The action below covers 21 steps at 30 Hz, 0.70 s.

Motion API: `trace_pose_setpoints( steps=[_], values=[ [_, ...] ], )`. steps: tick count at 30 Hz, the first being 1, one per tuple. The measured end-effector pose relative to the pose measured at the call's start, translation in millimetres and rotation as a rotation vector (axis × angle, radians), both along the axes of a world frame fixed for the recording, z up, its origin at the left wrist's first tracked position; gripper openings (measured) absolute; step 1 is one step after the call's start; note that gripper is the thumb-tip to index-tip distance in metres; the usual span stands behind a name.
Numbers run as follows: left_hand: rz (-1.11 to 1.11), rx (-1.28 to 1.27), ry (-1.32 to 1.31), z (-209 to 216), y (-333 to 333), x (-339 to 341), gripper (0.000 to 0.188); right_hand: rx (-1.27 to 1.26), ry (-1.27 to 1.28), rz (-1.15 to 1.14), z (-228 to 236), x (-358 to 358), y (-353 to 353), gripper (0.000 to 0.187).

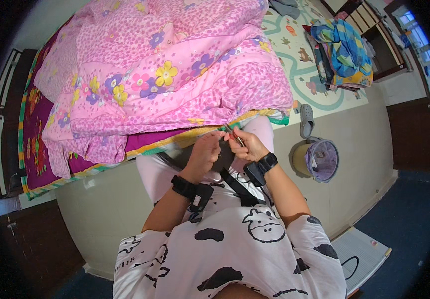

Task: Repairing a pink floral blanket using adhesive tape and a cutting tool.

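Note:
My right hand is closed around a small slim metal tool that looks like thread snips. Its narrow tip points up toward the hem of a pink floral duvet cover spread over the bed. Close beside it, my left hand is closed in a pinch, fingertips almost meeting those of the right. Whatever lies between the left fingertips is too small to make out. Both hands are above my lap, just in front of the bed's near edge, where the cover is gathered.
Under the cover, a maroon bedspread with a yellow and green border shows. To the right stand a lined waste bin and a grey clog. Folded cloths are piled on a patterned mat. A white board lies at lower right.

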State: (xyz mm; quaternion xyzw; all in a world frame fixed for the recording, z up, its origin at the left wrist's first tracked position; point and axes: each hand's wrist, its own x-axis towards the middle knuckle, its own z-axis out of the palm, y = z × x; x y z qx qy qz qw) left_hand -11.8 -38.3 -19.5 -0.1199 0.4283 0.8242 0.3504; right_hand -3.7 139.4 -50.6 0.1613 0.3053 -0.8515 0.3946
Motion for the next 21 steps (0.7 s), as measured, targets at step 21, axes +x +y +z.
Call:
trace_pose_setpoints(
  steps=[21],
  values=[
    [0.035,-0.008,-0.043,-5.8,-2.6,5.5,0.013,-0.016,0.13,-0.199,19.8,7.1,-8.5,0.029]
  ],
)
